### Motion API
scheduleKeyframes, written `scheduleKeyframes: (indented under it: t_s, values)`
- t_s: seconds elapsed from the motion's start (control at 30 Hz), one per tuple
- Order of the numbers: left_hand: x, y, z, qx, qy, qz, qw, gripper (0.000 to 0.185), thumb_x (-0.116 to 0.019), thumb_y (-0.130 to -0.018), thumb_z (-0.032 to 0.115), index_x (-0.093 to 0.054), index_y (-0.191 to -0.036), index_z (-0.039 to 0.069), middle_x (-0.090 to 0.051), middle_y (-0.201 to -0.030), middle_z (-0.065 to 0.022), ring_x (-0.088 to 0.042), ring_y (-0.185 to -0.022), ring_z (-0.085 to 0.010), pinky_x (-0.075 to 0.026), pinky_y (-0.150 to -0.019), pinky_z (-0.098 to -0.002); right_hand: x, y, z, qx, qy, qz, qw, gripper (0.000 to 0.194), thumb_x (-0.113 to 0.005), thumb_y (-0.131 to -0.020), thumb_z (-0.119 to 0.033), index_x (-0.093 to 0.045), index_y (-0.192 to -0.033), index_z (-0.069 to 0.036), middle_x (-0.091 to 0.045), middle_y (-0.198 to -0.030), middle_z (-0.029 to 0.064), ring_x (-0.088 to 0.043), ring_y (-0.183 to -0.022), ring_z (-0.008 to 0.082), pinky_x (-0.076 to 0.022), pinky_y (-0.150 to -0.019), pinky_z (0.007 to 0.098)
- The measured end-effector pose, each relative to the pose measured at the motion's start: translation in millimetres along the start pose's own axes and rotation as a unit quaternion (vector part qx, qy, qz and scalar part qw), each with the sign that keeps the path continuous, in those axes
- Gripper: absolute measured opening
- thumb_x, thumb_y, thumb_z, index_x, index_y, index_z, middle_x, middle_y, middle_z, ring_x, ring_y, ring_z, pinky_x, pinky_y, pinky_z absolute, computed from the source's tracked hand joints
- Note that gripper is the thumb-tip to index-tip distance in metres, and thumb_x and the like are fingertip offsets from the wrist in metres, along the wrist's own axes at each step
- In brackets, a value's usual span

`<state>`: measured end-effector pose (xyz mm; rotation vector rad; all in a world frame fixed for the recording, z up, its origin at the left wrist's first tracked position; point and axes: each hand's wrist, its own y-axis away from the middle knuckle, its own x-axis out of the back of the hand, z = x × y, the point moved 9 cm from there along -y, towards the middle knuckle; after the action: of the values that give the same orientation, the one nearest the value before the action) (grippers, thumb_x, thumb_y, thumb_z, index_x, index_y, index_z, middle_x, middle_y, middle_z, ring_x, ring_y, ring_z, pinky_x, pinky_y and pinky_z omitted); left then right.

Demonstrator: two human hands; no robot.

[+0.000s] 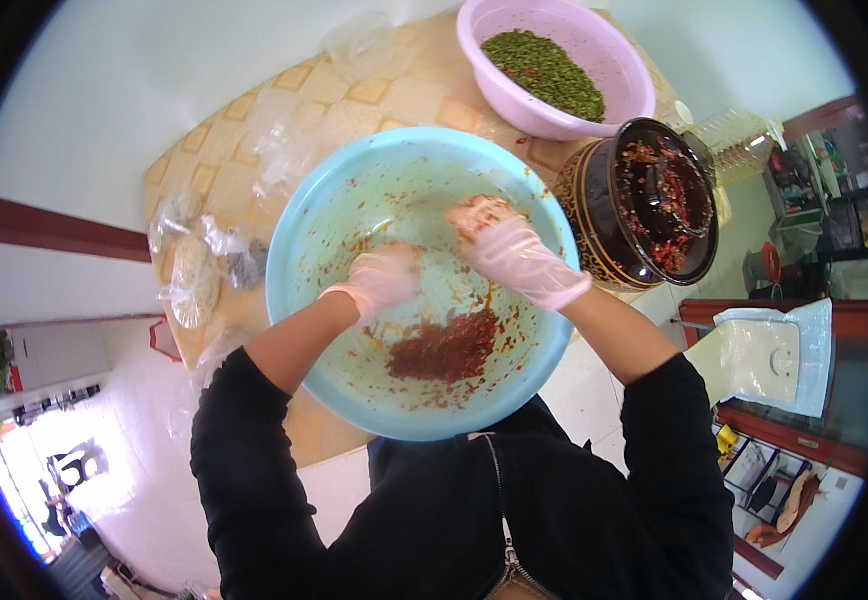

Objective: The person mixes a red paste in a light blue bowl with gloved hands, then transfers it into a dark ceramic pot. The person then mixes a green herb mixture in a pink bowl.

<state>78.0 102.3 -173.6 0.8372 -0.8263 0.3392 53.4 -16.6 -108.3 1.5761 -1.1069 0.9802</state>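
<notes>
A large light-blue plastic basin point(300, 217) stands in front of me, its inside smeared with red and green bits. On its near side lies a heap of chopped red chili mixture point(445, 346). My left hand point(385, 276), in a thin pinkish disposable glove, is inside the basin above its floor. Motion blurs its fingers, so their grip is unclear. Toward the basin's far right side is my right hand point(495, 231), gloved the same way. Its fingers look curled and are coated with red bits; whether anything is inside them is hidden.
A dark glazed ceramic jar point(591, 214) with red bits in its top stands right of the basin. Behind it are a pink basin point(490, 97) of chopped greens point(546, 75) and a clear plastic bottle point(738, 146). Plastic bags point(192, 281) lie left on the patterned tablecloth point(216, 172).
</notes>
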Motion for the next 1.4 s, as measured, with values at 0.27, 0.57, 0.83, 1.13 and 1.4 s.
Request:
scheduleKeyframes:
  t_s: [0.27,0.57,0.83,1.13,1.4]
  values:
    - [-68.8,-63.9,-8.0,-0.185,-0.029,0.09,0.978,0.04,-0.051,-0.087,0.012,-0.061,-0.126,0.015,-0.063,-0.117,-0.0194,-0.059,-0.11,-0.0363,-0.048,-0.099,-0.0415,-128.2,-21.8,24.5,-0.052,0.028,-0.231,0.971,0.036,-0.059,-0.087,-0.009,-0.063,-0.122,0.001,-0.06,-0.126,0.0225,-0.065,-0.108,0.0316,-0.0537,-0.091,0.0395]
    - [-52.8,27.3,19.2,-0.115,-0.002,-0.043,0.992,0.037,-0.052,-0.09,0.023,-0.062,-0.124,0.012,-0.065,-0.108,-0.0214,-0.062,-0.101,-0.0366,-0.052,-0.086,-0.0455,-141.2,25.2,-14.8,0.041,0.061,-0.275,0.959,0.028,-0.059,-0.082,-0.012,-0.068,-0.103,0.005,-0.069,-0.1,0.0219,-0.069,-0.091,0.0357,-0.0559,-0.078,0.0428]
    - [-43.2,17.8,-28.2,-0.024,-0.027,0.007,0.999,0.036,-0.054,-0.092,0.03,-0.063,-0.123,0.013,-0.065,-0.111,-0.0195,-0.063,-0.102,-0.0368,-0.052,-0.087,-0.0454,-62.2,16.5,-37.5,0.134,-0.061,-0.078,0.986,0.014,-0.058,-0.08,-0.009,-0.065,-0.087,0.001,-0.066,-0.084,0.0208,-0.067,-0.077,0.0377,-0.0542,-0.069,0.0449]
    - [-101.1,32.2,-39.6,0.019,0.039,-0.059,0.997,0.031,-0.049,-0.095,0.026,-0.059,-0.112,0.003,-0.065,-0.104,-0.0244,-0.063,-0.097,-0.041,-0.051,-0.087,-0.0458,-158.3,42.5,-8.2,0.084,-0.037,-0.216,0.972,0.031,-0.056,-0.09,-0.023,-0.06,-0.111,0.0,-0.064,-0.105,0.0247,-0.062,-0.101,0.0384,-0.0496,-0.086,0.0429]
    - [-111.1,73.8,16.2,0.092,0.247,-0.133,0.956,0.036,-0.039,-0.1,0.024,-0.057,-0.122,0.001,-0.059,-0.122,-0.0231,-0.057,-0.111,-0.0324,-0.043,-0.098,-0.0359,-142.6,69.0,-53.9,-0.163,-0.318,-0.186,0.915,0.023,-0.057,-0.09,-0.019,-0.069,-0.103,-0.005,-0.068,-0.101,0.0181,-0.065,-0.1,0.0356,-0.0509,-0.084,0.0403]
